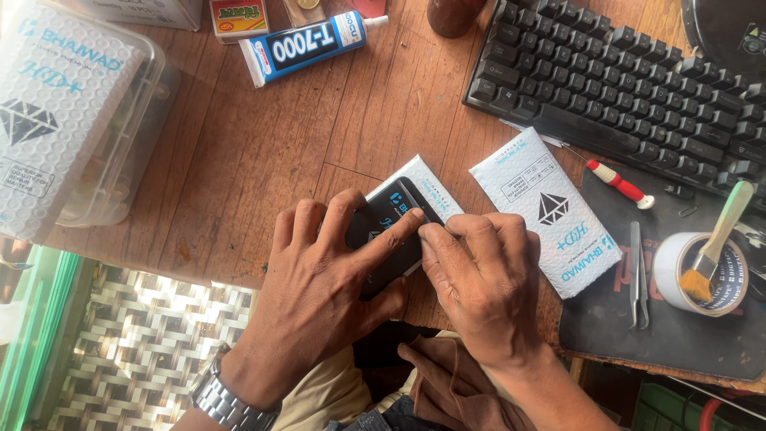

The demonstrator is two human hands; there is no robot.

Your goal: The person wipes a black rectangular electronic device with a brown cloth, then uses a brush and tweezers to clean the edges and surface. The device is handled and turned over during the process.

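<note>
L hand (pixel 331 255) flat, fingers spread, R hand (pixel 479 275) curled, fingertips meeting

A phone (pixel 388 239) lies near the middle of the frame on a flat packet (pixel 423 183), which lies on the wooden table (pixel 263 152). The left hand (pixel 319 295) rests on the phone from the lower left; the right hand (pixel 483 279) touches its right edge. Just right of them lies a second packet (pixel 546 223), partly on a mat (pixel 678 335) at lower right. On the mat sit tweezers (pixel 637 275), and right of them a tape roll (pixel 694 271) with a brush (pixel 716 247) across it. A keyboard (pixel 622 88) fills the upper right, a screwdriver (pixel 618 183) just below it. A glue tube (pixel 307 44) lies at top centre, a plastic box (pixel 72 120) at upper left
</note>
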